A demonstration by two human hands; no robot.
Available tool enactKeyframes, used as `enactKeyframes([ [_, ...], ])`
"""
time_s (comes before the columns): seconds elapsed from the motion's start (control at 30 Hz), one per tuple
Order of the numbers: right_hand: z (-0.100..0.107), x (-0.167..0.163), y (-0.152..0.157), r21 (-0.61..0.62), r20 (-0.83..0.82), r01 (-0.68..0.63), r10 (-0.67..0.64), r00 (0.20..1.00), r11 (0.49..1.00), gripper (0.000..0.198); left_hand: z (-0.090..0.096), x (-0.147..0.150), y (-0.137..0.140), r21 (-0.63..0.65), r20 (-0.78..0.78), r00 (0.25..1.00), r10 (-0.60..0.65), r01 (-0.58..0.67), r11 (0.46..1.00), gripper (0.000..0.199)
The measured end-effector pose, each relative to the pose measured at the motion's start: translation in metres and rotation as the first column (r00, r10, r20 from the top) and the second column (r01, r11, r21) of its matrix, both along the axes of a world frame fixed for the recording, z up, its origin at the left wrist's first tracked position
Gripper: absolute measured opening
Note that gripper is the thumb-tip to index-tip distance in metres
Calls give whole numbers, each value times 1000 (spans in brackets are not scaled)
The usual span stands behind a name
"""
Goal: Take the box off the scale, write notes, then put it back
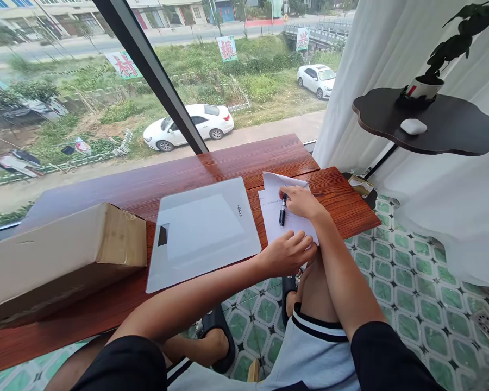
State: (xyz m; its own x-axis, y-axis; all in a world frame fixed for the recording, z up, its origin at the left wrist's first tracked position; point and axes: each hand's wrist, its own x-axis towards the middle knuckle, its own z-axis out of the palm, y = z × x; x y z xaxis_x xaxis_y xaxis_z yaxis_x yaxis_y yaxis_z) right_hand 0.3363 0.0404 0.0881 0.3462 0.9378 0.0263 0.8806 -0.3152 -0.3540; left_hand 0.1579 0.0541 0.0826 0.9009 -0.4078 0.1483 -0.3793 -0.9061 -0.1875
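Observation:
Sheets of white paper (pixel 271 217) lie near the right end of the wooden table, with faint writing on them and the far edge bent up. On the paper my right hand (pixel 303 202) has its fingers curled at the far end of a black pen (pixel 282 212). The pen's dark end points toward me. My left hand (pixel 289 253) rests at the paper's near edge, its fingers slightly bent and apart, its thumb hidden. Left of the paper is a flat pale glass-topped panel (pixel 207 233) with a small dark window, like a bathroom scale.
A long cardboard box (pixel 65 255) stands on the left of the reddish wooden table (pixel 342 203). To the right, a dark scalloped side table (pixel 460 122) bears a potted plant (pixel 427 87) and a white rounded object (pixel 413 126). Beyond are white curtains (pixel 444 206) and a window.

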Motion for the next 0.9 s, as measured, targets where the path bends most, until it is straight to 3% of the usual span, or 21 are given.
enactKeyframes([
  [0.23,2,5,-2,227,70,6,-22,997,974,27,-3,2,-4,-73,-17,998,62,-63,995,27],
  [0.4,23,-4,-8,325,104,-13,-22,994,946,6,-4,2,-5,-97,-24,997,76,-78,992,35],
  [0.43,29,-6,-9,342,91,-22,-10,996,940,13,-4,2,-5,-98,-22,997,79,-80,992,34],
  [0.53,40,-8,-14,391,-48,-20,42,998,920,32,-6,3,-5,-96,-3,997,82,-82,992,32],
  [0.6,40,-5,-16,395,-216,19,73,974,918,31,-6,4,-5,-96,14,997,80,-78,992,30],
  [0.73,23,9,-14,366,-596,143,113,795,920,29,-5,4,-6,-101,34,997,76,-72,992,27],
  [0.8,10,15,-11,402,-647,179,140,750,898,31,-5,4,-7,-88,45,997,67,-63,994,26],
  [0.9,-4,20,-7,476,-554,172,142,820,863,35,-7,3,-8,-61,83,995,52,-47,997,30],
])
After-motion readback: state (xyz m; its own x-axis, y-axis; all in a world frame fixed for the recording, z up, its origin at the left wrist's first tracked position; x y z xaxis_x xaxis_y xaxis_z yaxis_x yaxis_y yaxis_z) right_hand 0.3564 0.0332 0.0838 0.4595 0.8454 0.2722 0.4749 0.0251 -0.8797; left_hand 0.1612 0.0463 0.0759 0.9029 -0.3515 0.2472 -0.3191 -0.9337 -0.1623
